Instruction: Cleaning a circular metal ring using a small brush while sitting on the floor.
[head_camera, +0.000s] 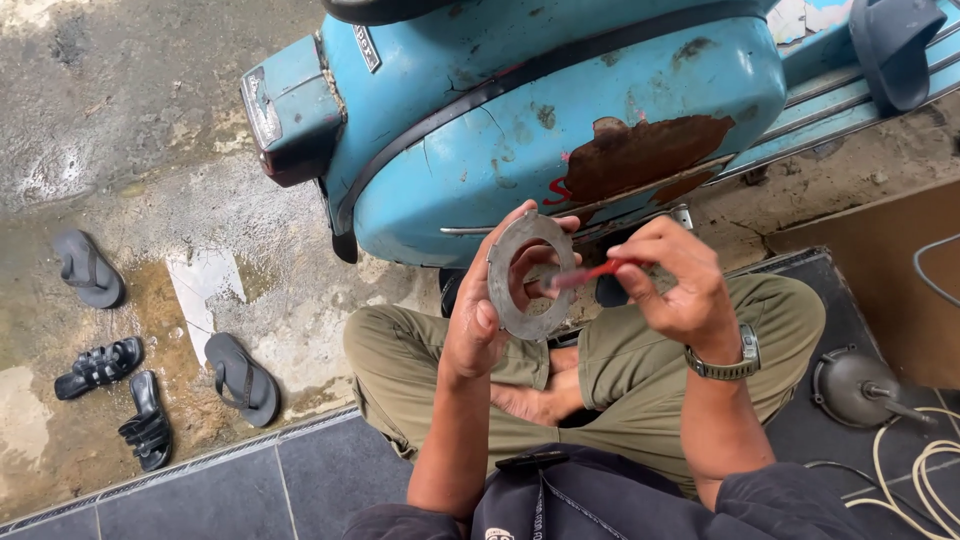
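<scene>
Person sits cross-legged on dark floor tiles, w/ a blue scooter just ahead. Left hand is closed on a flat grey metal ring, held upright above the lap at the ring's left edge, thumb on the near face, fingertips curling round the top and far side. Right hand is closed on a thin red tool, pinched between thumb and fingers; its tip reaches left from that grip to the ring's inner edge, touching or v. close, can't tell which. Wristwatch sits on the right wrist.

Risks, as a judgement:
- Ring is held by one edge only. If the tool pushes hard on the opposite side, it could pivot in the left grip or slip out, dropping onto the olive trousers or the tiles.
- Tool tip points toward the left fingers behind the hole. A slip off the inner edge could jab them.
- Ring's edge may be sharp or gritty, so squeezing harder to steady it could cut the thumb.
- Pinch on the tool is far back from the tip, so less control, and the tip may skate across the face.

Off to the left of both grips, sandals and flip-flops lie on wet concrete, well apart. A round metal cover and pale cable lie right of the right grip.
</scene>
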